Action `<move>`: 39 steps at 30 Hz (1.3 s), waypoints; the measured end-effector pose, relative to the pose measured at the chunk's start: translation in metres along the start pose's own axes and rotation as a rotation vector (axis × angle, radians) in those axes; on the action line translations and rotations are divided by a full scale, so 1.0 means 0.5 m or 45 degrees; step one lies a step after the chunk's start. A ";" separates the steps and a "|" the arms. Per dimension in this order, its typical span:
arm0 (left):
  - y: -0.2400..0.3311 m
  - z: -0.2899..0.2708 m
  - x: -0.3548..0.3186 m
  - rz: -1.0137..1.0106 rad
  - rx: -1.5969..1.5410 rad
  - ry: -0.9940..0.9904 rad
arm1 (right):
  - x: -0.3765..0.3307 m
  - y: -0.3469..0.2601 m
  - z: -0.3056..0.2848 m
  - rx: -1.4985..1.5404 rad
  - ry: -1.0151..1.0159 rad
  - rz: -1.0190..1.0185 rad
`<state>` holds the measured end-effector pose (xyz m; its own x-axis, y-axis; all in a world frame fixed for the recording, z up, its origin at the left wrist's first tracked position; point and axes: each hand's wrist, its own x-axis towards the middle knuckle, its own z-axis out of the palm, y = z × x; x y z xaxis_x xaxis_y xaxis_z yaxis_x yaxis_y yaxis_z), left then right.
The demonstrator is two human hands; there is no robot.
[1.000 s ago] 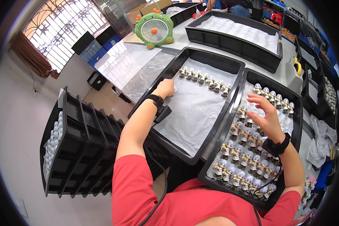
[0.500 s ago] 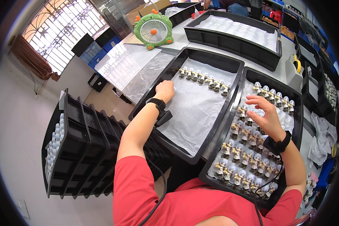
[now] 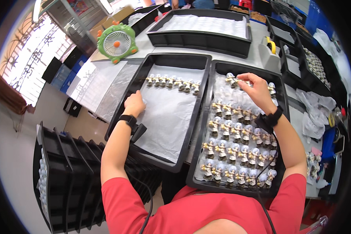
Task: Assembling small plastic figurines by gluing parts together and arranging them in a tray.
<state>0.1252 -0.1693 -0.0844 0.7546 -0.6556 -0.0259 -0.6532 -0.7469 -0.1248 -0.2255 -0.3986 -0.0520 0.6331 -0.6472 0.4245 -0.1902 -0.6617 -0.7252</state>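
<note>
My left hand (image 3: 135, 103) is closed over the left side of a black tray (image 3: 175, 168) lined with white paper. A pale bit shows beside its fingers; what it holds is mostly hidden. A row of small figurines (image 3: 172, 82) with pale hair stands across that tray's far part. My right hand (image 3: 258, 90) is over the far row of a second black tray (image 3: 191, 180), thumb and forefinger closing on a figurine (image 3: 238, 82) there. Several more rows of figurines (image 3: 234, 151) fill the nearer part of this right tray.
Stacked black trays (image 3: 78, 175) stand at my lower left. Beyond the work trays are a green fan (image 3: 117, 43), a large paper-lined black tray (image 3: 201, 42) and a tape dispenser (image 3: 270, 54). Clear plastic bags (image 3: 314, 107) lie at the right.
The view has swung to the right. My right hand has moved to the far row of the right tray, its parted thumb and forefinger now closed in on a figurine. My left hand stays closed.
</note>
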 end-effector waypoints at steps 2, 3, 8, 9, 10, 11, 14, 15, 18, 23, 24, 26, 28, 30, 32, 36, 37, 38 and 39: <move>0.004 -0.007 0.006 0.052 0.019 -0.111 | 0.000 0.028 0.002 -0.025 -0.002 0.021; -0.003 0.004 0.008 0.064 0.049 -0.104 | 0.000 0.039 0.006 -0.026 -0.022 0.024; -0.017 -0.006 0.000 -0.018 0.059 -0.164 | 0.013 0.080 0.044 -0.142 -0.089 -0.082; -0.017 -0.004 0.008 -0.029 0.065 -0.212 | 0.020 0.091 0.044 -0.192 -0.113 -0.129; -0.023 -0.007 0.004 -0.025 0.065 -0.171 | 0.031 0.097 0.053 -0.344 -0.134 -0.194; -0.019 -0.018 -0.001 -0.013 0.065 -0.131 | 0.040 0.100 0.055 -0.500 -0.153 -0.250; 0.017 -0.086 -0.030 0.142 -0.024 -0.012 | 0.073 0.084 0.067 -0.818 -0.253 -0.049; 0.030 -0.113 -0.048 0.256 -0.194 0.013 | 0.084 0.077 0.073 -0.876 -0.331 0.064; 0.111 -0.208 -0.128 0.625 -0.969 -0.154 | 0.089 0.098 0.089 -0.999 -0.325 0.086; 0.209 -0.259 -0.261 0.985 -1.722 -0.763 | 0.100 0.092 0.089 -1.083 -0.296 -0.125; 0.226 -0.256 -0.279 1.045 -1.849 -0.865 | 0.100 0.085 0.085 -1.034 -0.280 -0.102; 0.254 -0.248 -0.298 1.046 -1.963 -0.954 | 0.095 0.058 0.071 -0.885 -0.217 -0.060; 0.282 -0.214 -0.294 1.031 -2.040 -0.944 | 0.081 0.011 0.044 -0.463 -0.289 0.023; 0.304 -0.176 -0.279 0.597 -2.383 -0.923 | 0.048 -0.041 0.025 0.199 -0.414 0.171; 0.313 -0.158 -0.272 0.516 -2.519 -0.936 | -0.002 -0.088 0.021 0.761 -0.508 0.223; 0.326 -0.124 -0.265 0.553 -2.700 -0.978 | -0.088 -0.129 0.030 0.996 -0.515 0.242; 0.328 -0.119 -0.266 0.619 -2.653 -1.017 | -0.098 -0.125 0.034 0.992 -0.490 0.181; 0.332 -0.112 -0.264 0.602 -2.655 -0.992 | -0.100 -0.119 0.032 1.010 -0.506 0.189; 0.335 -0.110 -0.263 0.593 -2.654 -0.996 | -0.100 -0.120 0.028 1.015 -0.508 0.196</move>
<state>-0.0870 -0.2140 -0.0475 0.1118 -0.9921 -0.0567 0.5186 0.0096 0.8549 -0.2352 -0.3214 -0.0372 0.8849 -0.4294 0.1802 0.1880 -0.0245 -0.9819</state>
